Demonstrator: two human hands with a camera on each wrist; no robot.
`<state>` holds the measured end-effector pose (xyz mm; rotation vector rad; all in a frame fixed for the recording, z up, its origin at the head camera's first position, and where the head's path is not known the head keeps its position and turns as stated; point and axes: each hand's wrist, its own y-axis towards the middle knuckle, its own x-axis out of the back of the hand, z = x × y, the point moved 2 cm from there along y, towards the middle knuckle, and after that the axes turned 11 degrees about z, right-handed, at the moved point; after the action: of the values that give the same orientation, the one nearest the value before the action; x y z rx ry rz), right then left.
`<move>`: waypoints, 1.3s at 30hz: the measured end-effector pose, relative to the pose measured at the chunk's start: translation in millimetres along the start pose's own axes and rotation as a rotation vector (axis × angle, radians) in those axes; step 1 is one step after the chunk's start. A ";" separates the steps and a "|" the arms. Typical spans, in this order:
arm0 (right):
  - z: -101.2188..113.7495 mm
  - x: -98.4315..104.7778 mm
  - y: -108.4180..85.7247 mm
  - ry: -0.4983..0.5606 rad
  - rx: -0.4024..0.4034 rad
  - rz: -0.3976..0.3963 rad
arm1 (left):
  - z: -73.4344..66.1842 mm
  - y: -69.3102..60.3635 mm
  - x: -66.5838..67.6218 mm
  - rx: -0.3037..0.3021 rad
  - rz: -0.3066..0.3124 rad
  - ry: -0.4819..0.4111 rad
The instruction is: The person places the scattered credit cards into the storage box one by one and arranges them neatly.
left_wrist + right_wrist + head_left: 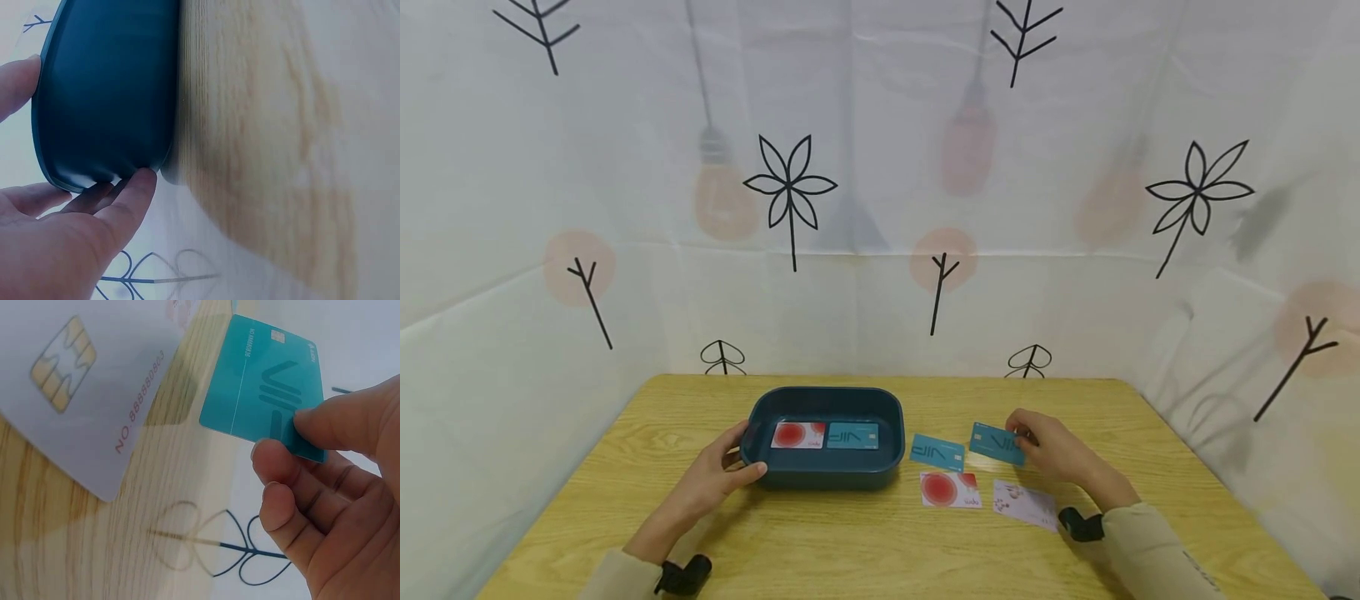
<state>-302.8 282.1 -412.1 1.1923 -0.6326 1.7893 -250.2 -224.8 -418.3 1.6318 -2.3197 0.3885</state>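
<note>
Evenly teal card (250,384), thin, darkly lettered

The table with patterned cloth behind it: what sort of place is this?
Probably a makeshift recording booth: printed cloth hangs behind the wood-grain table, and black wrist-worn devices look like cameras.

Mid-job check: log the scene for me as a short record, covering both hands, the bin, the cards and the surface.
left hand: grips the left end of the dark blue bin
right hand: pinches a teal card
in bin: red-circle card at left, second teal card at right
loose, right of bin: third teal card, second red-circle card, pale flowered card
surface: wooden table
</note>
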 end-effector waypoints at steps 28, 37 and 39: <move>20.0 -2.5 6.3 0.027 0.109 -0.079 | -1.5 -2.0 0.0 -0.003 0.003 -0.007; 31.9 4.0 9.0 0.036 0.130 -0.089 | -1.5 -0.5 0.3 -0.006 0.012 -0.004; 35.2 5.1 9.3 0.043 0.127 -0.087 | -1.8 0.3 0.5 0.003 0.019 -0.007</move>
<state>-295.2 251.9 -392.5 1.2440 -0.4408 1.7978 -250.6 -224.5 -416.5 1.6158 -2.3423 0.3908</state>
